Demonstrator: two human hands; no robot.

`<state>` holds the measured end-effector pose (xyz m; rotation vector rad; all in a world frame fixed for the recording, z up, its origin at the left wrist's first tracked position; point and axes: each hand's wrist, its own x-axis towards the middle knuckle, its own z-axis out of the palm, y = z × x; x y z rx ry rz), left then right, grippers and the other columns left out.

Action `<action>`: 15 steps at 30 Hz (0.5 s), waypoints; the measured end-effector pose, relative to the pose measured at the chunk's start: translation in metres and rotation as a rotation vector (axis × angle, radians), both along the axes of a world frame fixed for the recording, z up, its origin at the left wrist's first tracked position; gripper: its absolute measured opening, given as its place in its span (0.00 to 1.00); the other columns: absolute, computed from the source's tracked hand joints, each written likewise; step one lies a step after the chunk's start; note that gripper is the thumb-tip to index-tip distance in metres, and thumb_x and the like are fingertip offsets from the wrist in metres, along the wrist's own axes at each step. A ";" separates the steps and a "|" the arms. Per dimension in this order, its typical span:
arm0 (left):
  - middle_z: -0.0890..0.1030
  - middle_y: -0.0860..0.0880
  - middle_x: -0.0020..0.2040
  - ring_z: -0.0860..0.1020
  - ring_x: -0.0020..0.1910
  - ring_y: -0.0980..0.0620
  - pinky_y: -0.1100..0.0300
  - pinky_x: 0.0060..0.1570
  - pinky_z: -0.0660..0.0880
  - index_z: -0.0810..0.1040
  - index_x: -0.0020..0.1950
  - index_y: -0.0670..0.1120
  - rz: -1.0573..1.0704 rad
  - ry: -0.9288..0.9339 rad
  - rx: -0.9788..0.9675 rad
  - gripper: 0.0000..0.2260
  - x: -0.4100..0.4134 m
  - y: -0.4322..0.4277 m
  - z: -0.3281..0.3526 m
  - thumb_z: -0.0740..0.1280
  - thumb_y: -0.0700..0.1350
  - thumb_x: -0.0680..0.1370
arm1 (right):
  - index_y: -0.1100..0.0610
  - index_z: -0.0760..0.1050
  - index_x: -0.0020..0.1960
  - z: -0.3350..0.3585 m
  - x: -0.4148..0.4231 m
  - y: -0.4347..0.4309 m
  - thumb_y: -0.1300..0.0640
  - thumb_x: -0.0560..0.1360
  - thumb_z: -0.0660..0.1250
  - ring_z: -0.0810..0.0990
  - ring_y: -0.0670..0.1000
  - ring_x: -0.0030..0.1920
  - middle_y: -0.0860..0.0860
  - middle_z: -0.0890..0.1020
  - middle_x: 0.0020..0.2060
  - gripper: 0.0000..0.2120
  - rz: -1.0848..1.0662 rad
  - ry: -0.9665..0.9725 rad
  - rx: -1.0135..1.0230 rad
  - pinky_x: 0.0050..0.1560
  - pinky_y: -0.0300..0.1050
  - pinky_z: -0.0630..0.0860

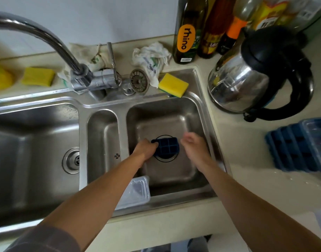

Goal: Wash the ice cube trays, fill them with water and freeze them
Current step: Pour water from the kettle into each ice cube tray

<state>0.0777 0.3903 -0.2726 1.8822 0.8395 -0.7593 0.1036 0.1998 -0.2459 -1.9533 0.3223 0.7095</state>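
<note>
A small dark blue ice cube tray (pixel 169 148) is held low in the right-hand sink basin (pixel 174 115), over the drain. My left hand (pixel 146 149) grips the tray's left edge. Just right of the tray, my right hand (pixel 193 144) is blurred, with its fingers relaxed and nothing in it. More blue ice cube trays (pixel 299 147) lie stacked on the counter at the right. A clear plastic lid or container (pixel 137 191) leans at the near edge of the basin, partly under my left forearm.
The tap (pixel 47 39) arches at the upper left, over the big left basin (pixel 29 151). A yellow sponge (pixel 173 85) sits on the sink's rear rim beside a drain strainer (pixel 139 80). A steel kettle (pixel 261 73), bottles (pixel 188 33) and cloths line the counter.
</note>
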 end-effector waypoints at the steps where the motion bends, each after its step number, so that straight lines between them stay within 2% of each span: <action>1: 0.82 0.42 0.49 0.81 0.45 0.46 0.54 0.43 0.79 0.80 0.58 0.39 0.034 -0.030 -0.009 0.14 0.000 -0.001 0.007 0.63 0.49 0.82 | 0.53 0.74 0.67 0.014 -0.002 -0.005 0.54 0.82 0.64 0.78 0.40 0.52 0.46 0.80 0.57 0.14 0.013 -0.064 0.000 0.50 0.37 0.73; 3: 0.84 0.40 0.50 0.83 0.49 0.43 0.49 0.52 0.81 0.82 0.55 0.42 0.112 -0.090 -0.047 0.11 -0.001 -0.004 0.024 0.63 0.45 0.82 | 0.50 0.75 0.66 0.046 -0.007 -0.017 0.49 0.83 0.63 0.78 0.36 0.53 0.42 0.81 0.56 0.13 -0.009 -0.196 0.026 0.50 0.35 0.73; 6: 0.84 0.40 0.50 0.83 0.48 0.44 0.50 0.50 0.81 0.81 0.48 0.45 0.161 -0.199 -0.135 0.09 -0.003 -0.015 0.053 0.63 0.43 0.83 | 0.50 0.78 0.62 0.098 -0.013 -0.041 0.48 0.82 0.65 0.83 0.40 0.52 0.42 0.84 0.53 0.12 -0.087 -0.391 0.077 0.54 0.38 0.77; 8: 0.84 0.42 0.49 0.83 0.46 0.48 0.52 0.48 0.80 0.79 0.49 0.45 0.138 -0.274 -0.188 0.08 -0.005 -0.023 0.072 0.62 0.43 0.84 | 0.47 0.80 0.58 0.132 -0.013 -0.058 0.47 0.81 0.66 0.83 0.42 0.53 0.42 0.85 0.50 0.09 -0.123 -0.524 0.100 0.53 0.39 0.78; 11: 0.85 0.44 0.49 0.84 0.46 0.50 0.51 0.49 0.82 0.80 0.52 0.45 0.067 -0.365 -0.192 0.08 -0.009 -0.033 0.101 0.62 0.46 0.84 | 0.43 0.78 0.54 0.184 -0.006 -0.082 0.40 0.78 0.64 0.83 0.40 0.50 0.38 0.84 0.48 0.10 -0.244 -0.750 0.084 0.47 0.31 0.77; 13: 0.86 0.46 0.45 0.85 0.46 0.48 0.47 0.51 0.82 0.81 0.50 0.46 0.022 -0.408 -0.154 0.10 -0.011 -0.040 0.120 0.63 0.48 0.83 | 0.41 0.77 0.52 0.205 0.009 -0.098 0.39 0.78 0.63 0.82 0.38 0.47 0.37 0.83 0.46 0.09 -0.369 -0.878 0.028 0.43 0.29 0.76; 15: 0.85 0.45 0.41 0.84 0.46 0.43 0.43 0.51 0.81 0.81 0.44 0.44 -0.015 -0.417 -0.123 0.11 -0.012 -0.046 0.136 0.63 0.49 0.79 | 0.47 0.78 0.55 0.212 0.028 -0.113 0.38 0.78 0.64 0.81 0.41 0.49 0.41 0.83 0.48 0.14 -0.484 -0.914 -0.030 0.48 0.36 0.79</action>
